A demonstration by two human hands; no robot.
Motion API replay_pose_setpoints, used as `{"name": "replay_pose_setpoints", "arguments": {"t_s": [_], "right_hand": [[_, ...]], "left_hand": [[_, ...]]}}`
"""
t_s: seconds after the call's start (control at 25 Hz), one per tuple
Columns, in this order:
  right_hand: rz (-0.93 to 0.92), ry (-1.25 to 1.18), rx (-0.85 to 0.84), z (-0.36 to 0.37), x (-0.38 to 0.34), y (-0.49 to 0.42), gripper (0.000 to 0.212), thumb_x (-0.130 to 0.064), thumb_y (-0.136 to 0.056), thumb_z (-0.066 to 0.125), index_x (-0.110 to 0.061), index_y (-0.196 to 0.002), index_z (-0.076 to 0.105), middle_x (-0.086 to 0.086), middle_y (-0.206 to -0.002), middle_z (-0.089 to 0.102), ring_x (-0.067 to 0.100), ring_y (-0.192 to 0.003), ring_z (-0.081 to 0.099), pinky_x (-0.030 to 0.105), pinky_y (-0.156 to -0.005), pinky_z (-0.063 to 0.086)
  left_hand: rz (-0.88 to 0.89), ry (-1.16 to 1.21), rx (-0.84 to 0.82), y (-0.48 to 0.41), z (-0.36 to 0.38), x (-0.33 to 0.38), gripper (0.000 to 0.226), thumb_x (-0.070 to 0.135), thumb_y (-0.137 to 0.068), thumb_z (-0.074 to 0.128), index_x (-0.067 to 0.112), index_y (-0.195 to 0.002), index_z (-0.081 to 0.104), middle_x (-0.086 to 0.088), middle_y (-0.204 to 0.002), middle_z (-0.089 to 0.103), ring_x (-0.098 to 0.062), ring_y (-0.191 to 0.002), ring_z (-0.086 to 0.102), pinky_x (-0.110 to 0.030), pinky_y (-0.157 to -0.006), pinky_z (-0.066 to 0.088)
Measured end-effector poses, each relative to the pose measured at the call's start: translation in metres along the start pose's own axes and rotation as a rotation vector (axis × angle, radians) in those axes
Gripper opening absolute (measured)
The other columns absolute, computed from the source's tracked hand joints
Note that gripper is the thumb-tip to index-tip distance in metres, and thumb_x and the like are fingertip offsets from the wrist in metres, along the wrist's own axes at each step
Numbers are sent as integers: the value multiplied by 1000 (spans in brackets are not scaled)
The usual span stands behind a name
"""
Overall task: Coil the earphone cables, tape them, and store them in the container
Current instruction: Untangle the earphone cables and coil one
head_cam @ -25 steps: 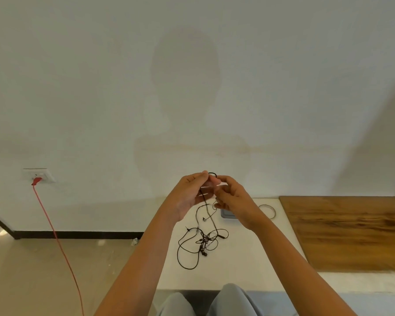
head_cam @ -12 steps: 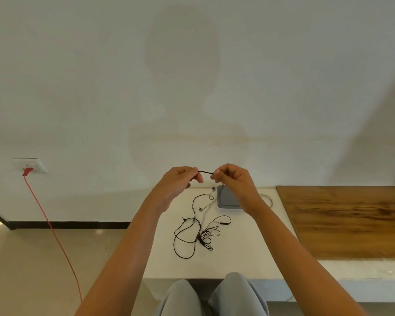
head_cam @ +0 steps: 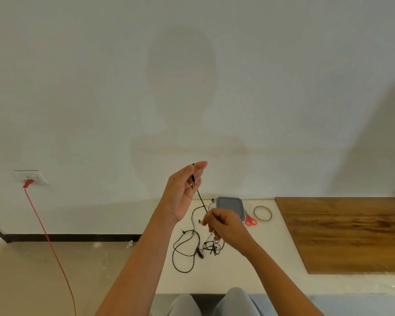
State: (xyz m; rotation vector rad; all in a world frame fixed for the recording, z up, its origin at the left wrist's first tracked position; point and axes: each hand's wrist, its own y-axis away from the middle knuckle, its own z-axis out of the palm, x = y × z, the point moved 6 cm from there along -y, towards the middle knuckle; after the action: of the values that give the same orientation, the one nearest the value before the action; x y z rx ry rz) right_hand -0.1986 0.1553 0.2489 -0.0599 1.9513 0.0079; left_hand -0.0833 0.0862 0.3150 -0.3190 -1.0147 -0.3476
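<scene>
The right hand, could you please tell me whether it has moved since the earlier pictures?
Yes. The right hand has dropped away from the left hand and now sits low, beside the grey rectangular container on the white table.

We have a single head-worn wide-angle view, facing forward and down from above the knees, close over both forearms, taking in the white table (head_cam: 249, 277), wall and floor.
</scene>
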Motion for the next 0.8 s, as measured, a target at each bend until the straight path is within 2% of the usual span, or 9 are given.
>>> {"name": "replay_pose_setpoints", "arguments": {"t_s": [0.08, 0.2, 0.28, 0.32, 0.4, 0.48, 0.56, 0.72, 0.8], "right_hand": [[-45, 40, 20, -1, -9, 15, 28, -18, -97, 50, -28, -75, 64, -21, -62, 63, -2, -53, 54, 16, -52, 46], [-156, -7, 127, -20, -37, 22, 30, -19, -95, 51, -31, -70, 61, -13, -59, 57, 6, -52, 45, 20, -50, 38], [-213, -7, 202, -37, -54, 15, 26, -20, -95, 51, -28, -72, 62, -2, -61, 57, 16, -55, 43, 23, -52, 35], [-231, 2, 220, -43, -60, 10, 25, -20, -95, 51, -26, -73, 63, 4, -64, 59, 23, -56, 44, 26, -53, 36], [-242, 21, 235, -51, -66, 0, 24, -17, -95, 52, -22, -75, 63, 8, -70, 63, 29, -57, 46, 29, -54, 38], [-228, 30, 246, -54, -68, -9, 24, -17, -95, 54, -25, -75, 64, 6, -71, 65, 14, -54, 46, 23, -52, 39], [-225, 39, 251, -56, -70, -18, 22, -18, -93, 57, -28, -76, 65, -6, -73, 67, 4, -57, 51, 13, -55, 40], [-195, -1, 193, -60, -68, -37, 10, -26, -87, 67, -22, -80, 73, -2, -80, 72, 9, -75, 64, 19, -71, 49], [-172, -54, 158, -61, -62, -42, 12, -31, -84, 70, -20, -81, 75, 1, -76, 70, 4, -67, 60, 13, -65, 48]], "left_hand": [[14, -236, 10, 1, -6, -3, 28, 17, -98, 47, 17, -101, 75, -3, -115, 71, -8, -119, 58, -30, -109, 32], [-62, -490, -44, 10, -11, -16, 23, 23, -96, 53, 20, -99, 76, -6, -96, 71, -14, -96, 63, -31, -103, 36], [-130, -435, -143, 16, -8, -25, 24, 30, -90, 56, 19, -98, 77, 3, -90, 76, -8, -97, 66, -28, -96, 44], [-167, -389, -167, 19, -6, -29, 26, 31, -88, 56, 19, -97, 77, 4, -94, 76, -9, -101, 67, -30, -93, 48], [-224, -348, -143, 21, -7, -32, 26, 30, -88, 56, 17, -96, 77, -3, -107, 74, -20, -109, 66, -43, -90, 52], [-257, -355, -123, 21, -7, -33, 27, 23, -95, 51, 12, -97, 76, -9, -111, 73, -28, -110, 66, -56, -89, 51], [-289, -355, -145, 23, -5, -34, 30, 20, -99, 47, 10, -97, 75, -11, -109, 73, -31, -109, 66, -61, -88, 51], [-340, -308, -251, 31, 4, -32, 28, 28, -94, 52, 10, -93, 75, -12, -107, 72, -35, -108, 66, -56, -78, 57], [-324, -236, -268, 32, 6, -27, 25, 28, -92, 54, 11, -86, 72, -14, -110, 71, -37, -109, 65, -55, -75, 58]]}}
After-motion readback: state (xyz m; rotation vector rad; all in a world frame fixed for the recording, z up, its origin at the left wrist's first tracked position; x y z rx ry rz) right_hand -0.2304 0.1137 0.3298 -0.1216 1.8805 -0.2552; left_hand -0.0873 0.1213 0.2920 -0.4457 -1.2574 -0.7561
